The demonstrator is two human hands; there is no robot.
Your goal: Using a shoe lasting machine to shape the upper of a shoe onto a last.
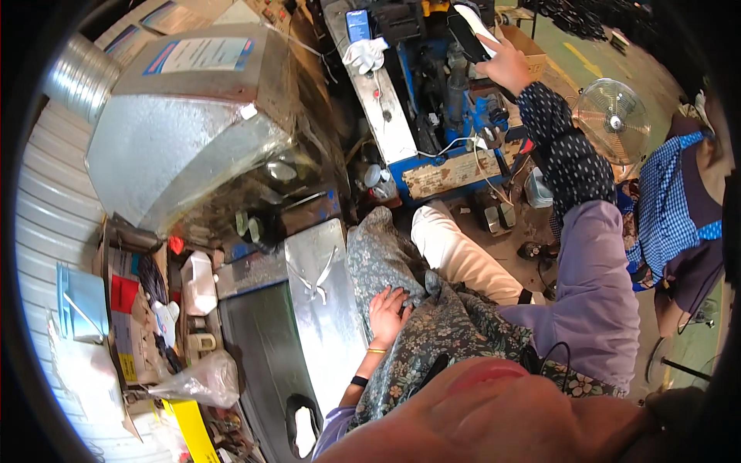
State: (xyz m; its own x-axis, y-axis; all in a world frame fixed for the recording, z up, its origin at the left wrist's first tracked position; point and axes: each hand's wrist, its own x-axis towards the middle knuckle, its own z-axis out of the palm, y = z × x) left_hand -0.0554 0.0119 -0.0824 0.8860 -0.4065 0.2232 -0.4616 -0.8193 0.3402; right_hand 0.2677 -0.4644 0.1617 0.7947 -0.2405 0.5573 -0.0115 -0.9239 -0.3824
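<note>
Near the top edge, right of centre, the right hand (507, 66) is clamped on the near end of a black-and-white shoe (472, 26), which extends up and left from the fingers. Lower down, the left hand (388, 314) rests unclenched on a floral apron (463, 328).

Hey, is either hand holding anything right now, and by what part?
The right hand holds a shoe by its near end; whether heel or toe can't be told. The left hand lies on the apron, nothing visible in it.
</note>
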